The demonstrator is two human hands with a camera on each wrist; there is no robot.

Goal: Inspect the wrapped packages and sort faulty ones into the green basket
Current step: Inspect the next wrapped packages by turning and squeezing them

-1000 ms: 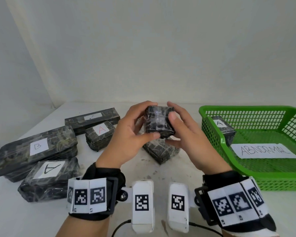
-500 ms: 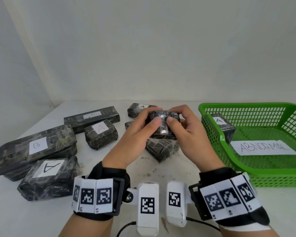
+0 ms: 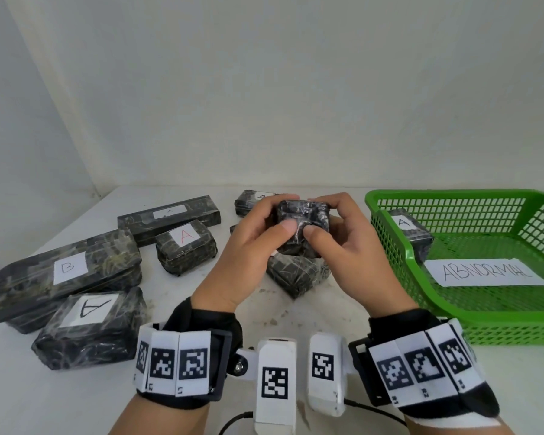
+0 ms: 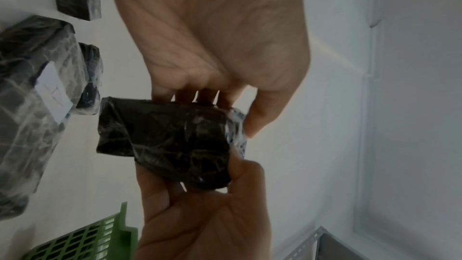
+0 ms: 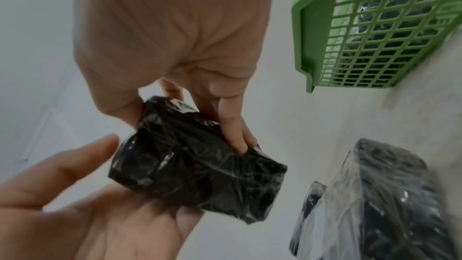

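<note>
Holding one unlabelled-looking package [image 3: 302, 227], both hands [image 3: 248, 262] [image 3: 349, 262] grip; basket [image 3: 390, 233] sign reads "ABNORMAL".

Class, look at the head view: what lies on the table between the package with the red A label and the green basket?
One unlabelled wrapped package, below the hands; the head view shows it.

Both hands [image 3: 248, 262] [image 3: 352, 265] grip small wrapped package [image 3: 303, 222] above table [image 3: 201, 309]; label apparently hidden.
</note>
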